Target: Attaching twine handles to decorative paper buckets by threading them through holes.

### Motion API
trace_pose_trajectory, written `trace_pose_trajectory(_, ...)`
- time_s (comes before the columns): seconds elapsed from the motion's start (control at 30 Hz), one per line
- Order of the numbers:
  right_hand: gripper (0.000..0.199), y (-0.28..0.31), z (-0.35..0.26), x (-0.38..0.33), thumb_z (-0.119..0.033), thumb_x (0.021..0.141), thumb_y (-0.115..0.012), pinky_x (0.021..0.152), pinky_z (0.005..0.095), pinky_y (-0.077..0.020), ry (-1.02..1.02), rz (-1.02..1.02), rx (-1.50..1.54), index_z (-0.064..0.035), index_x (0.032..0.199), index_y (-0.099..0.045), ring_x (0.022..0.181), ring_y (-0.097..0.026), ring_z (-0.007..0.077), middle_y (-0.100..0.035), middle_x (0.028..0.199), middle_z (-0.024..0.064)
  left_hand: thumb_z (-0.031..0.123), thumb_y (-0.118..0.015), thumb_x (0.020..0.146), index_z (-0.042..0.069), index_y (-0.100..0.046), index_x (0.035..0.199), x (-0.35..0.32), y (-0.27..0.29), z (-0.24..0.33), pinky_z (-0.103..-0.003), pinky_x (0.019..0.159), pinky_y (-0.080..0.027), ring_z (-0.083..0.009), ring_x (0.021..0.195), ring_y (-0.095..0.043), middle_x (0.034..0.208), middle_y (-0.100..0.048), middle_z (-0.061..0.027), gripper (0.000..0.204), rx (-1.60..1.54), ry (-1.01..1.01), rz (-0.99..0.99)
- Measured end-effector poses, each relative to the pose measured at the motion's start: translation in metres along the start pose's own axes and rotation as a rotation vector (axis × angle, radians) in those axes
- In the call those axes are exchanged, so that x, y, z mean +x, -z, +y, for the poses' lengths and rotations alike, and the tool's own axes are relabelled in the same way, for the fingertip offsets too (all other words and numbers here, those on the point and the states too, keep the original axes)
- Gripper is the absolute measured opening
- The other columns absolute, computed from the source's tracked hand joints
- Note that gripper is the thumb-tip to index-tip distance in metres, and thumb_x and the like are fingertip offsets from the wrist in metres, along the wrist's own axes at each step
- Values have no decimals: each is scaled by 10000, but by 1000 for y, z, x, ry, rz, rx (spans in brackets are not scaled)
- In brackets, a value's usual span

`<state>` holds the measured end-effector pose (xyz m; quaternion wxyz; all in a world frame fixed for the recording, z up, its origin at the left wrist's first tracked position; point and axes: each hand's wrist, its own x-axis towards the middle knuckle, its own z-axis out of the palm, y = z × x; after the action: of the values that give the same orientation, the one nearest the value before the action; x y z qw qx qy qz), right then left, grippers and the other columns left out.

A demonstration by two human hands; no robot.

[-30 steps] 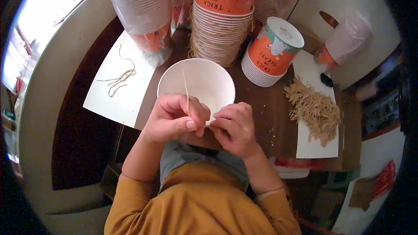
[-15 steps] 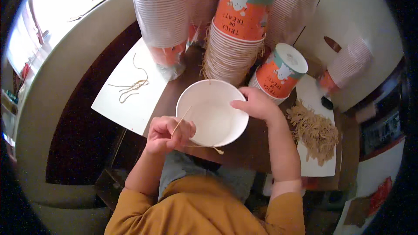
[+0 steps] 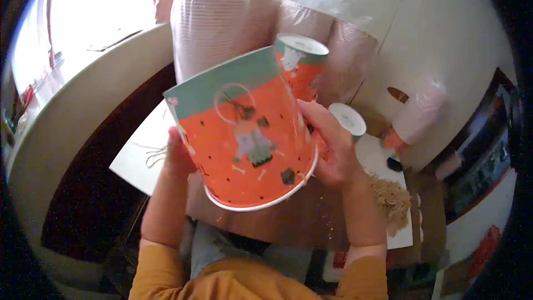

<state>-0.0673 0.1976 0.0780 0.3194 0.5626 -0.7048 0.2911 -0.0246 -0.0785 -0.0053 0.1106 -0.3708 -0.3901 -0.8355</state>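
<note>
Orange paper bucket [image 3: 244, 139] w/ teal band, held up off the table [image 3: 311, 222], rim toward the person, tilted. L hand [image 3: 179, 155] clamped on its left side, mostly hidden behind it. R hand [image 3: 327, 144] gripping the right side, fingers wrapped on the wall. Behind: cup stacks [image 3: 222, 33] in plastic wrap, another bucket [image 3: 302, 64], small cup [image 3: 348, 121]. White sheet [image 3: 139, 161] w/ string [image 3: 155, 154] at left, fibre pile [image 3: 391, 200] at right.

Left hand [image 3: 179, 155]: raised at 9 o'clock, mostly hidden, forearm bare, sleeve mustard. Right hand [image 3: 332, 147]: raised at 3 o'clock, fingers [image 3: 311, 112] spread and curled, gripping; forearm bare, rising from 5 o'clock.
</note>
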Motion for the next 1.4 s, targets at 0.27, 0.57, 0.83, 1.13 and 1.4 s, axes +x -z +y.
trace_pose_trajectory(0.27, 947, 62, -30, 61, -541, 710, -697, 1084, 384, -272, -257, -24, 701, -41, 1400, -284, 1323, -319, 270, -367, 1406, 143, 442, -573, 836, 11, -358, 1364, 104, -60, 68, -357, 957, -399, -220, 1132, -505, 1236, -527, -120, 716, 767, -377, -62)
trace_pose_trajectory(0.57, 920, 51, 68, 64, -537, 738, -694, 1080, 357, -282, -366, 180, 272, -20, 1376, -278, 1282, -369, 260, -415, 1361, 161, 316, -693, 778, 18, -159, 1431, 173, -54, -24, -387, 1040, -318, -254, 1226, -409, 1331, -416, -164, 894, 744, -396, -103)
trace_pose_trajectory(0.83, 621, 44, 98, -7, -515, 844, -555, 962, 341, -398, -708, 71, 262, -7, 1200, -556, 1116, -546, 293, -587, 1194, 175, 363, -748, 733, -34, -332, 1316, 157, -70, -68, -349, 984, -381, -250, 1148, -489, 1236, -497, -180, 819, 867, -305, 104)
trace_pose_trajectory(1.13, 399, 83, -39, -50, -360, 713, -688, 800, 424, -478, -893, -431, -649, -11, 906, -657, 895, -608, 354, -637, 931, 189, 322, -771, 704, -44, -378, 1287, 97, -46, -79, -371, 949, -420, -261, 1113, -529, 1177, -548, -190, 792, 994, -153, 97)
trace_pose_trajectory(1.4, 189, 85, -8, -95, -126, 715, -662, 730, 426, -475, -725, -243, -759, -34, 849, -567, 852, -584, 332, -593, 880, 146, 342, -721, 724, 3, -320, 1347, 58, -52, -71, -500, 1058, -219, -373, 1266, -325, 1336, -384, -210, 815, 1576, -239, 117)
